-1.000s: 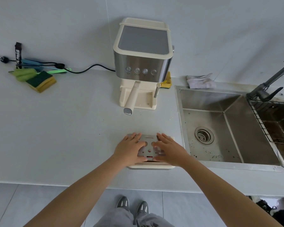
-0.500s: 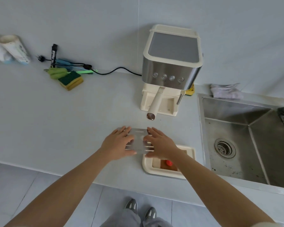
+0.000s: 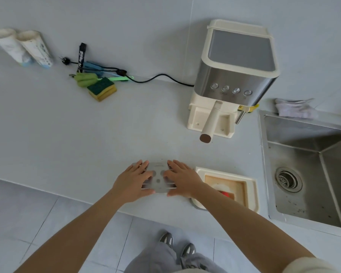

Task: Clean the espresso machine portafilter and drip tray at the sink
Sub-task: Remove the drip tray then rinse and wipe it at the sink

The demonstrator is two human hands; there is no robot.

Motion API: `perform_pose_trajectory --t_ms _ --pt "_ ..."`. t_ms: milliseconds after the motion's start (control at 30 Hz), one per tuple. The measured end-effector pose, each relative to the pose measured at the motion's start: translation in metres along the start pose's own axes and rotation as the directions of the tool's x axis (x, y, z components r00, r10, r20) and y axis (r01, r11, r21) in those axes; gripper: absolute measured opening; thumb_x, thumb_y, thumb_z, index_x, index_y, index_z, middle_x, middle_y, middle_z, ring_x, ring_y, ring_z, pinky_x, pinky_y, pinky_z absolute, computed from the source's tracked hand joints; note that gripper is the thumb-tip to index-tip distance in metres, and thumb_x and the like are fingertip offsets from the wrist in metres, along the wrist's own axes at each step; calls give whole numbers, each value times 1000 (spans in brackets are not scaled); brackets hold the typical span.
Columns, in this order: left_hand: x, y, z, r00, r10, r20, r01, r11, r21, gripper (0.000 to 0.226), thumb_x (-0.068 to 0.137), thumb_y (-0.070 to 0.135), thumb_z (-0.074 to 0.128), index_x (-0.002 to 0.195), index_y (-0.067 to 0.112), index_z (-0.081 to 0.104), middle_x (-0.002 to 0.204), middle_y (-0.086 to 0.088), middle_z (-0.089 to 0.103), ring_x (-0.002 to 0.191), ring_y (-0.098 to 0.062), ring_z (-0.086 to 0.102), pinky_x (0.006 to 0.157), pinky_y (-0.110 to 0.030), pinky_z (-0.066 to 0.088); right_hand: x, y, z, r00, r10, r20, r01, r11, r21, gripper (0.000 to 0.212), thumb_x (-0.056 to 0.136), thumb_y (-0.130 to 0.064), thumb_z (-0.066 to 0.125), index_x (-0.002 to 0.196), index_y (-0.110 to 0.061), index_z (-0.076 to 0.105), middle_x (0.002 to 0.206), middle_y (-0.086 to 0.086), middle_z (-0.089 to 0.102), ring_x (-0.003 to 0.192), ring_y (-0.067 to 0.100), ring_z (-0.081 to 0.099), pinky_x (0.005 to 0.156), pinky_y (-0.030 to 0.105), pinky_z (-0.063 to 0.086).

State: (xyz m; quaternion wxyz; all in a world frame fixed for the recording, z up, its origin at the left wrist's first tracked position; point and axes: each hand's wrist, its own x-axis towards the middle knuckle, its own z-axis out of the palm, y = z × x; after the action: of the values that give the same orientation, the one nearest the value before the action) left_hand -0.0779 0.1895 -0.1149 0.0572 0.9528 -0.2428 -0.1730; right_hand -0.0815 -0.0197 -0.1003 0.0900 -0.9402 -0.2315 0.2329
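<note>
my left hand point(image 3: 133, 181) and right hand point(image 3: 182, 180) pinch the metal grate point(image 3: 158, 180) by its ends. the drip tray point(image 3: 251, 192) lies on the worktop point(image 3: 87, 144) just left of the sink point(image 3: 307, 194), the grate further left.

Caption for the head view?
Left hand and right hand hold the slotted metal grate beside the uncovered cream plastic drip tray on the grey counter.
</note>
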Motion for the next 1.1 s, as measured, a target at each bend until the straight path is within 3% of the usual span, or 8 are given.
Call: perform_pose_trajectory --t_ms 400,600,767,900,1100 --pt "1 2 15 1000 10 -3 -10 999 -37 58 87 53 47 135 23 35 157 -3 11 145 -19 9 114 -30 18 2 -2 12 996 47 71 -42 997 -70 67 88 -46 52 141 -16 25 158 7 2 145 25 1 117 38 7" --pt "3 5 11 999 4 35 -4 1000 -21 68 88 52 46 143 24 20 157 -3 7 145 -19 4 116 -32 10 -2 -4 9 993 75 88 -69 995 -73 77 91 -47 45 149 -19 2 158 6 -6 146 23 -5 117 36 1" --pt "4 20 5 999 -14 40 15 999 -46 84 86 58 44 147 22 0 158 -5 3 145 -21 1 117 -35 8 -17 0 1 995 91 36 -91 996 -4 79 92 -45 45 148 -18 -3 158 5 -10 145 22 -8 118 34 -2" --pt "9 50 -2 999 18 35 -13 988 -153 97 80 61 51 147 21 -6 158 -4 -1 145 -19 -2 117 -35 5 -43 20 -5 985 152 -79 -145 986 86 84 90 -44 50 148 -19 -5 158 5 -11 145 19 -9 117 32 -3" --pt "19 101 -2 998 46 48 -30 956 -292 118 70 59 66 146 11 -11 158 -3 -6 145 -17 -3 117 -31 6 -106 67 0 910 384 -156 -335 903 271 101 81 -52 59 148 -18 -10 157 1 -15 144 16 -14 115 30 -2"
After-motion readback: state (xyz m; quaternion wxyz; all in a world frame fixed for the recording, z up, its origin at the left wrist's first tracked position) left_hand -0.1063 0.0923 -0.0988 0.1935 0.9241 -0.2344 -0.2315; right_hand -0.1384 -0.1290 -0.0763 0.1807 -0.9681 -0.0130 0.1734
